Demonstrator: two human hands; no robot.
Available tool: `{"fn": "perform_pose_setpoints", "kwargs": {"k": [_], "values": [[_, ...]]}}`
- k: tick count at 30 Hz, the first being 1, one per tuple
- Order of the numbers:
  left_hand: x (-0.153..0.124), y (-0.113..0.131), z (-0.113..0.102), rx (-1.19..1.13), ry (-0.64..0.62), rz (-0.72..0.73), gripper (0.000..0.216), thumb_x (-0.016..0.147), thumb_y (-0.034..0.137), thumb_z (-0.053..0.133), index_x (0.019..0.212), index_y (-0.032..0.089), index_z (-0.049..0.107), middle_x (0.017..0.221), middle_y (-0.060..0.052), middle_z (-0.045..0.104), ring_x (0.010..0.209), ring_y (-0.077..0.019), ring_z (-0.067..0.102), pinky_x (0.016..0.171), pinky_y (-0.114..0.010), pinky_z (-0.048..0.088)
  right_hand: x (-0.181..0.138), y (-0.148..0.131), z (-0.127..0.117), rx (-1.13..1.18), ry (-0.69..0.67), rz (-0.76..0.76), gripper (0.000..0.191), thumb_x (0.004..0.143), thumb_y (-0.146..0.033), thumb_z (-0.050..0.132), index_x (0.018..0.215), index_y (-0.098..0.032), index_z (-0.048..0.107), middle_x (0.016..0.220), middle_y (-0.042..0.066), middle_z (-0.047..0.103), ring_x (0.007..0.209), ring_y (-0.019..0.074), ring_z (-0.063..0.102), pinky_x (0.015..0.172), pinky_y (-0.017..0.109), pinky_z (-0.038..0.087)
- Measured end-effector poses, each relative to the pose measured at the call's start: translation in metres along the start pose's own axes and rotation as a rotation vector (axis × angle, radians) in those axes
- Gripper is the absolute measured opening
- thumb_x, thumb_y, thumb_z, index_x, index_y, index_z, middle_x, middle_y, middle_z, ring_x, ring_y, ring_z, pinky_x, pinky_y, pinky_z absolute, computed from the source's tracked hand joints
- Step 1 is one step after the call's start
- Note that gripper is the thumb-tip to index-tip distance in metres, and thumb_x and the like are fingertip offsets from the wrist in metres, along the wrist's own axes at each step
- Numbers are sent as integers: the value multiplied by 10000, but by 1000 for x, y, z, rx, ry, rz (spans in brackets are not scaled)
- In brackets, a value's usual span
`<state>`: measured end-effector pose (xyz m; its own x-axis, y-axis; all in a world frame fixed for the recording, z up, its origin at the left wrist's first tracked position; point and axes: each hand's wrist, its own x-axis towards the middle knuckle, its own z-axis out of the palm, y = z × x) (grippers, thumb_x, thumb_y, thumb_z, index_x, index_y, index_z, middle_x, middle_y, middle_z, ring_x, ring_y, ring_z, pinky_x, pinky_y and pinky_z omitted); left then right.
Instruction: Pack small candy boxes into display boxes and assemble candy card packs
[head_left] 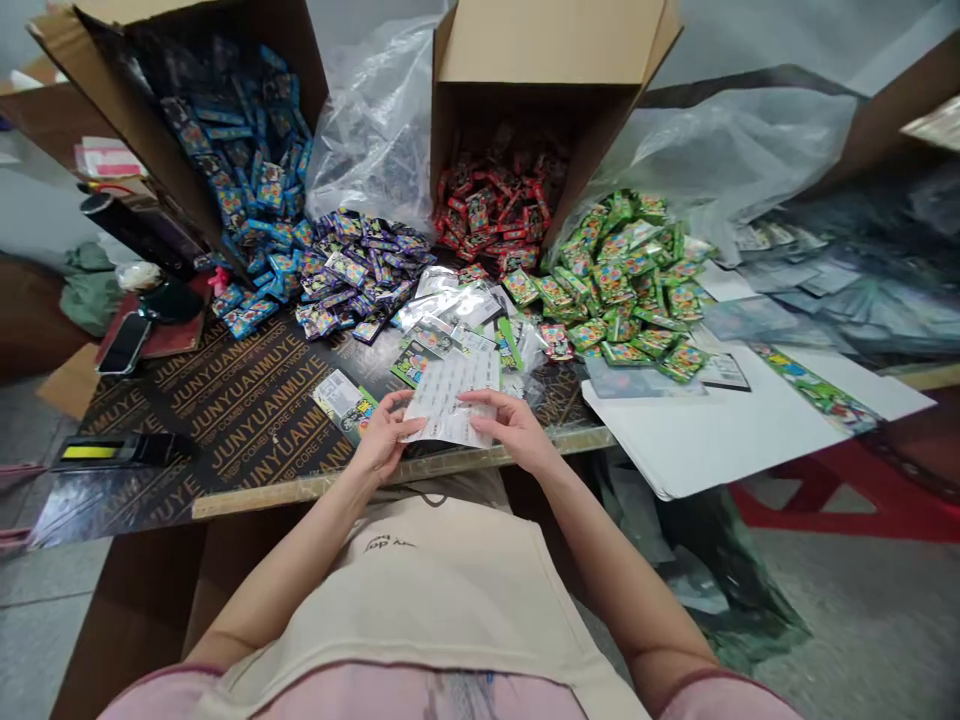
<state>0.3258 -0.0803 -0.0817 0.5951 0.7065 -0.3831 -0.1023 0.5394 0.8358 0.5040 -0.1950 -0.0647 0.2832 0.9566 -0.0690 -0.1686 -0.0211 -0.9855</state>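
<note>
The broad, dark plywood table with gold lettering (247, 410) is carrying everything, its near edge running just in front of the apron. Behind it, the tall brown cardboard box (555, 40) is tipping its open mouth this way, showing small red packets inside. Off to the right, the flat white board (660, 440) is jutting past the table edge, and the heap of glossy green packets (622, 260) is spreading near it. The heap of shiny purple packets (360, 260) is sitting over to the left.

Now the centre: the thin white sheet with rows of small grey marks (454, 390) is hanging above the table's near edge, paper or plastic, impossible to tell. The left hand (386, 435) is pinching its lower left corner; the right hand (514, 428) is clamping its right side, thumb in front. Good handling is calling for even, light tension here, since too hard a squeeze could be creasing something this thin. Lowest in size, the green-edged printed card (341, 400) is lying beside the left hand, so that wrist is needing care not to be nudging it.
</note>
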Motion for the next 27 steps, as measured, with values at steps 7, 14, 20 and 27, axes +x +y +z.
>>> {"fn": "perform_pose_setpoints", "kwargs": {"k": [7,14,20,27], "values": [[-11,29,-17,91,88,243,342,500,261,873,776,137,713,702,-8,687,599,-95,596,564,-198,466,21,-1,17,0,68,46,419,579,-326,847,956,-183,735,703,4,697,597,134,623,632,294,543],[-12,38,-35,520,232,434,241,693,357,767,826,157,757,564,2,614,513,-127,548,534,-259,436,29,-6,33,-338,230,-89,236,663,-354,766,806,-166,749,602,10,633,565,153,573,609,314,502],[-29,70,-21,1230,309,806,179,794,404,700,810,239,769,1054,-90,654,1063,-269,540,1001,-474,365,20,-28,44,-636,197,-368,93,779,-267,674,710,-205,680,786,32,636,787,187,565,724,315,442],[-29,83,-2,1116,-127,520,152,802,326,691,731,193,714,728,15,703,725,-151,618,1110,-485,251,19,-32,52,-376,-88,-119,159,797,-336,656,812,-182,618,586,-45,542,510,96,442,484,219,314]]}}
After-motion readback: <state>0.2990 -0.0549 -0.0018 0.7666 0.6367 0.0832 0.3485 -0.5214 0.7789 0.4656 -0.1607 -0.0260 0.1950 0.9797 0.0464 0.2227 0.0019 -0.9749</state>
